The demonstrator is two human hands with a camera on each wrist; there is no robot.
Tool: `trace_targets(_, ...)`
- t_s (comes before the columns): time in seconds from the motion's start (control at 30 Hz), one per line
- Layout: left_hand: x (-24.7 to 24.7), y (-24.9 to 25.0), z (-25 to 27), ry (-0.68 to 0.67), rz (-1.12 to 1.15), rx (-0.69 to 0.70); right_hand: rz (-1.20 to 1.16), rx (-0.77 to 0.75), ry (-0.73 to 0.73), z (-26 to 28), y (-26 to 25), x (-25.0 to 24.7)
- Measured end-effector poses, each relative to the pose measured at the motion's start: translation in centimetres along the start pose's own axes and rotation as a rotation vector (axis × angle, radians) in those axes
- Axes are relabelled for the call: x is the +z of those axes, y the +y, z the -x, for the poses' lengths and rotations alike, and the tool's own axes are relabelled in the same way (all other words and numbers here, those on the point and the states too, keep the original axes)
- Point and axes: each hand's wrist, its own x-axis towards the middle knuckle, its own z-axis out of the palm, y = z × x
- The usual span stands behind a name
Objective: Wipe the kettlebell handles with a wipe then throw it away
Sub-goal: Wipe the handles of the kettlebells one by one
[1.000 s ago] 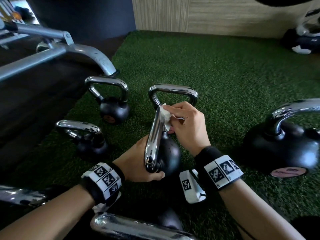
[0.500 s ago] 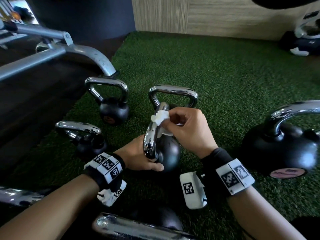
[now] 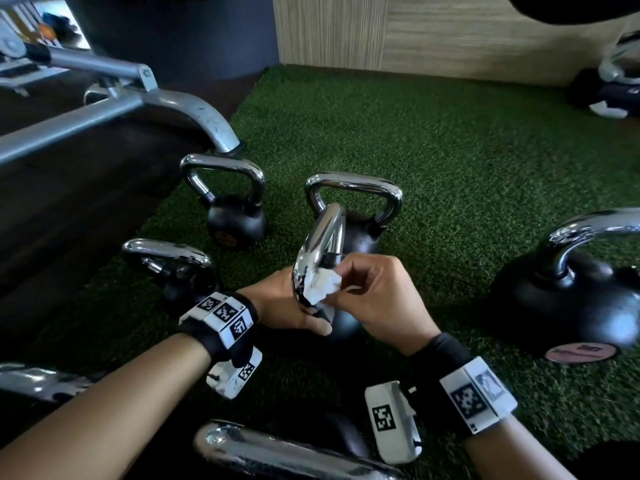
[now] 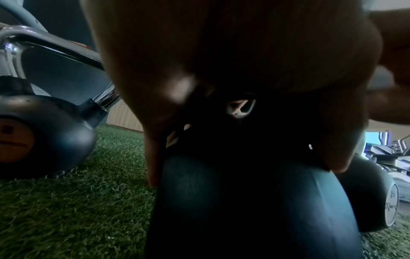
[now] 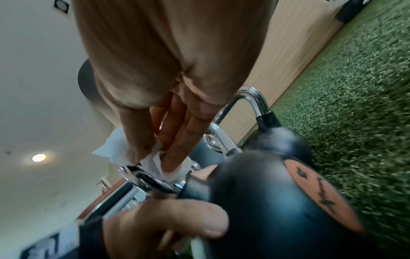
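Observation:
A small black kettlebell (image 3: 344, 325) with a chrome handle (image 3: 320, 244) is held tilted in the middle of the head view. My left hand (image 3: 294, 306) grips it where the handle meets the ball, thumb across the front. My right hand (image 3: 343, 289) pinches a crumpled white wipe (image 3: 323, 287) against the lower part of the handle. In the right wrist view the fingers (image 5: 177, 152) press the wipe (image 5: 155, 163) onto the chrome next to the ball (image 5: 277, 201). The left wrist view is mostly filled by my palm and the dark ball (image 4: 244, 201).
Several other kettlebells stand on the green turf (image 3: 450, 150): one just behind (image 3: 360, 233), two at the left (image 3: 235, 223) (image 3: 183, 271), a large one at the right (image 3: 568, 306), one near my arms (image 3: 287, 452). A grey bench frame (image 3: 180, 105) runs along the left.
My right hand has slid the wipe from the top of the handle down to its lower end near the ball. My left hand has kept hold of the kettlebell.

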Motion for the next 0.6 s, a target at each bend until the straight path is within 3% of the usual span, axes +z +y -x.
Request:
trace_targets(0.17, 0.3, -1.2, 0.0, -0.024, 0.046, -0.001, 0.238, 0.038, -0.045, 0.9, 1.8, 0.2)
trace_targets(0.37, 1.6, -2.6, 1.4, 0.051, 0.102, 0.122, 0.434, -0.125, -0.154, -0.4, 2.2, 0.1)
trace_targets(0.47, 2.7, -3.6, 1.8, 0.053, 0.041, 0.156, 0.479, -0.154, -0.324, -0.8, 2.0, 1.3)
trace_targets(0.6, 2.2, -3.0, 2.1, 0.012, 0.067, 0.147, 0.352, -0.132, -0.385, -0.9, 1.3, 1.0)
